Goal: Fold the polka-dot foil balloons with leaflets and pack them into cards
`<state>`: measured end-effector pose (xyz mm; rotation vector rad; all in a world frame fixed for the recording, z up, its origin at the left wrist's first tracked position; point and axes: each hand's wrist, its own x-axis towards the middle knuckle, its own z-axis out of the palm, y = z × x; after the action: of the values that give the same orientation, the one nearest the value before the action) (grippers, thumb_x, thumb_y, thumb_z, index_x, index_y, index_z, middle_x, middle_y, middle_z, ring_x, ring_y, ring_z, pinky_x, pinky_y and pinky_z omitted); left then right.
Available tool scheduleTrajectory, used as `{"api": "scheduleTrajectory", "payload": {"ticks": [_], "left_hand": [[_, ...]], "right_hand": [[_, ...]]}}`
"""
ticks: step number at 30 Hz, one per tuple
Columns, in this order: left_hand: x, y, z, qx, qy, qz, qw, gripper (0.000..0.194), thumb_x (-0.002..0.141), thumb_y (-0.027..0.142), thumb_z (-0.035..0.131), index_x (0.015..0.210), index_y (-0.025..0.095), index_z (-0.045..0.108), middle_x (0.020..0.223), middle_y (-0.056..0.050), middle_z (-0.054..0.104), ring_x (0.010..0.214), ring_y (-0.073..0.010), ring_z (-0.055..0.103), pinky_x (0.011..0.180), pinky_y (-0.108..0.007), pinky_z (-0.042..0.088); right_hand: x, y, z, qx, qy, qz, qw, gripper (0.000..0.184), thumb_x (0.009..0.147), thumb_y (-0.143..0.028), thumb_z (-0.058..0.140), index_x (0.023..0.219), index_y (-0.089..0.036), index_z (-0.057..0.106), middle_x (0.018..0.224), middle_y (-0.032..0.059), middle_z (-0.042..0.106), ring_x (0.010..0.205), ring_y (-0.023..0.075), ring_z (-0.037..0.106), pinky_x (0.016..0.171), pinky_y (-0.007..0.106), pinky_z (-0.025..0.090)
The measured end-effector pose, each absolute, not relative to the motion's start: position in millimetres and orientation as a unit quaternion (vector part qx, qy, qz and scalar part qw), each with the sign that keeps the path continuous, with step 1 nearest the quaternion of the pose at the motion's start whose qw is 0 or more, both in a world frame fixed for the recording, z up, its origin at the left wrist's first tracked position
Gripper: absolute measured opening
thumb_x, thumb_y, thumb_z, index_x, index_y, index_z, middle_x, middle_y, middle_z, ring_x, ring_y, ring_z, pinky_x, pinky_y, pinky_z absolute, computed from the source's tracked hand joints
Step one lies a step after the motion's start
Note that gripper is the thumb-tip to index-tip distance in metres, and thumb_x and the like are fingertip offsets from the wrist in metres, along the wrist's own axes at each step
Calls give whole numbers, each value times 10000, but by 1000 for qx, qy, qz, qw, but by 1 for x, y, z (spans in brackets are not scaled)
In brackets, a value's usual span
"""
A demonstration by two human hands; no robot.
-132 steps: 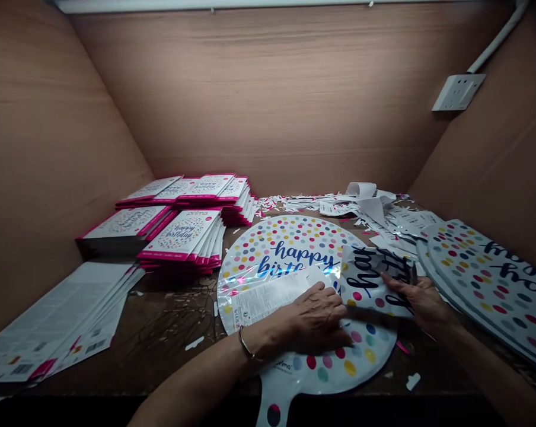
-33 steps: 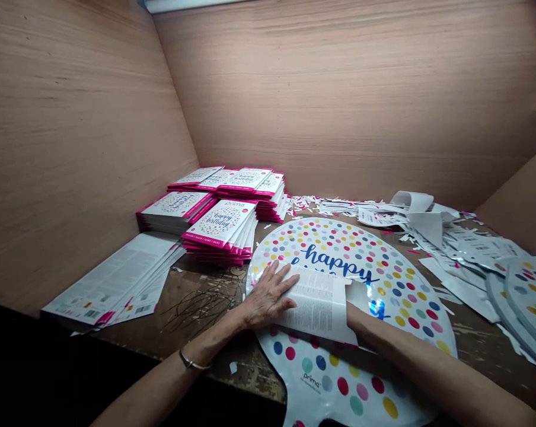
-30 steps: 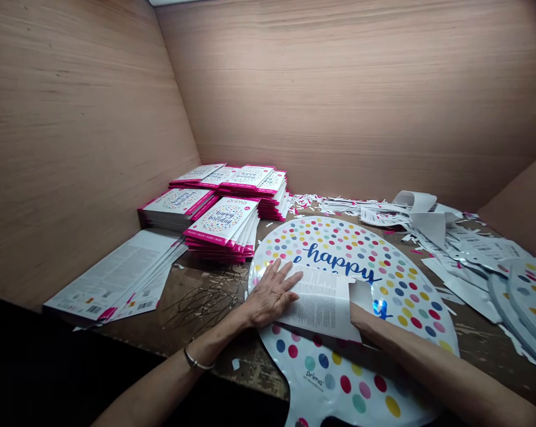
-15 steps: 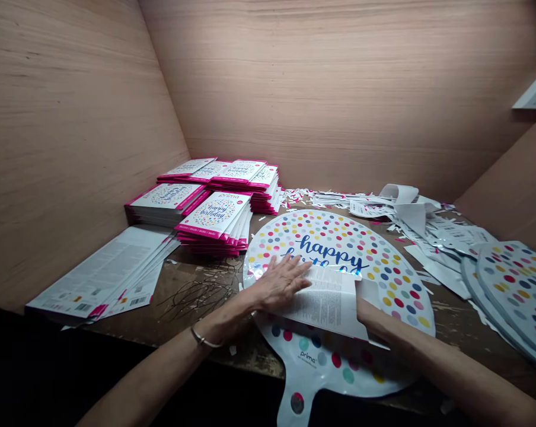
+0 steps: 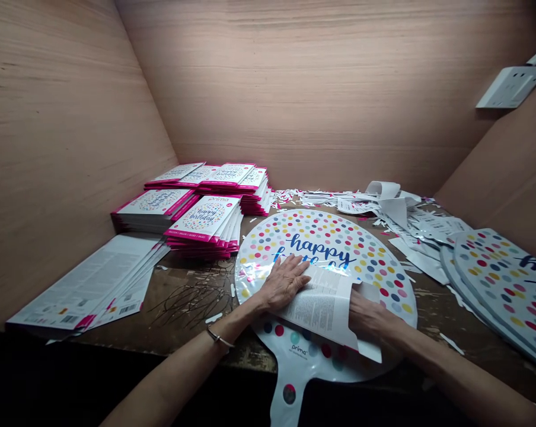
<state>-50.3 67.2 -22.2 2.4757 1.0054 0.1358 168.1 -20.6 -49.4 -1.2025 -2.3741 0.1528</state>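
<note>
A round flat foil balloon [image 5: 379, 249] with coloured dots and "happy birthday" lettering lies in front of me, its tail hanging over the table's front edge. On top of it rests a white printed paper envelope [image 5: 316, 305], text side up, its flaps open toward the right. My left hand [image 5: 286, 281] lies flat on the envelope's left part, fingers stretched out. From the right, my right hand [image 5: 370, 315] reaches into the envelope's open end. The paper hides its fingers, so whatever they hold cannot be seen.
Stacks of pink-edged "happy birthday" packets [image 5: 203, 218] stand at the back left. Flat printed envelopes [image 5: 85, 279] lie nearer on the left. Paper strips [image 5: 392, 210] and scraps litter the back right. More dotted balloons [image 5: 494, 261] are piled at right. A wall socket [image 5: 512, 88] hangs above.
My view has turned slightly right. My right hand has drawn back a little, showing more of itself at the envelope's opening. The left hand stays flat on the envelope.
</note>
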Motion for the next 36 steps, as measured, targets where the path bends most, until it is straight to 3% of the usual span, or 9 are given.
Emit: {"api": "scheduleTrajectory", "payload": {"ticks": [4, 10, 13, 16, 19, 22, 27, 31, 36], "left_hand": [[-45, 64, -28, 911, 363, 38, 190, 574, 931, 526, 131, 1389, 224, 302, 1478, -59, 217, 1375, -223, 104, 1099, -496, 48], [-9, 57, -14, 925, 348, -12, 152, 652, 897, 598, 150, 1402, 202, 268, 1484, -115, 170, 1372, -294, 74, 1057, -588, 28], [17, 51, -6, 941, 309, -24, 137, 633, 902, 585, 157, 1394, 206, 280, 1486, -122, 157, 1369, -316, 76, 1044, -607, 32], [34, 43, -9, 963, 239, -16, 128, 618, 915, 560, 130, 1391, 196, 275, 1476, -106, 208, 1373, -284, 82, 1064, -571, 45], [37, 37, -17, 972, 204, -7, 117, 641, 909, 571, 106, 1401, 185, 246, 1479, -110, 198, 1378, -270, 56, 1066, -565, 20], [35, 37, -23, 977, 174, -18, 125, 794, 823, 708, 152, 1412, 180, 224, 1484, -139, 154, 1375, -301, -10, 1041, -594, -49], [35, 39, -26, 981, 143, -28, 131, 1066, 620, 869, 265, 1423, 172, 193, 1488, -171, 81, 1363, -353, -50, 1002, -612, -131], [37, 34, -29, 978, 168, -8, 122, 1088, 610, 877, 242, 1418, 149, 214, 1485, -188, 73, 1355, -376, -62, 985, -624, -148], [38, 29, -33, 977, 182, 3, 114, 1099, 609, 880, 229, 1418, 136, 217, 1481, -194, 93, 1354, -384, -53, 973, -627, -167]], "right_hand": [[162, -35, -21, -423, -882, 126, 166, 416, 729, -87, 386, 1053, -171, 634, 1064, 106, 627, 1034, 233, 539, 904, 379, 430], [180, -48, -20, -467, -854, 153, 169, 400, 745, -108, 403, 1081, -129, 620, 1141, 143, 584, 1054, 242, 513, 946, 405, 385], [192, -46, -27, -486, -846, 145, 162, 389, 726, -85, 428, 1053, -133, 633, 1097, 136, 604, 1036, 244, 517, 925, 397, 402], [204, -50, -33, -510, -837, 135, 144, 361, 739, -74, 434, 1030, -130, 641, 1025, 135, 628, 980, 249, 540, 879, 413, 436], [218, -68, -35, -496, -842, 129, 170, 343, 850, -127, 419, 1149, -173, 581, 1114, 108, 605, 1106, 234, 492, 964, 436, 387], [230, -91, -34, -521, -811, 77, 255, 320, 904, -159, 393, 1170, -211, 564, 1150, 77, 600, 1124, 207, 503, 1024, 450, 337], [224, -109, -26, -608, -732, 48, 305, 220, 906, -214, 442, 1000, -186, 639, 985, 80, 646, 905, 188, 599, 790, 326, 507], [203, -104, -23, -586, -766, 24, 262, 250, 919, -219, 408, 935, -174, 653, 846, 79, 630, 773, 174, 573, 674, 306, 493], [194, -99, -23, -581, -785, -6, 213, 233, 906, -156, 420, 853, -164, 646, 808, 72, 597, 777, 175, 531, 694, 292, 447]]}}
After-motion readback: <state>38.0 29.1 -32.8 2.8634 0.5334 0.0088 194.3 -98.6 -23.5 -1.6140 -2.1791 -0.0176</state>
